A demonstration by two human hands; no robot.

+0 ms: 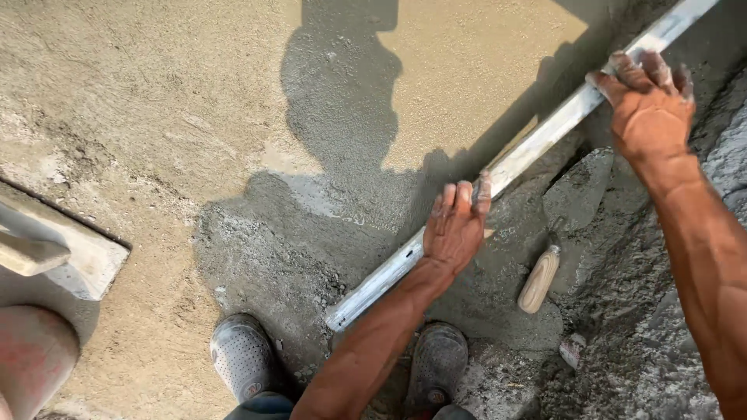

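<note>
A long metal straightedge (537,144) lies slanted across wet grey cement (327,233), from near my feet up to the top right corner. My left hand (455,222) presses down on its lower part, fingers spread over the bar. My right hand (650,97) grips the bar farther up, near the top right. Both hands are smeared with cement. A pointed trowel (572,198) with a wooden handle (539,278) lies on the cement just right of my left hand, untouched.
My two cement-covered shoes (243,354) stand at the bottom centre. A wooden float (54,249) rests at the left edge, with a reddish rounded object (31,354) below it. Smoothed tan cement fills the upper left; rough grey mortar lies at the right.
</note>
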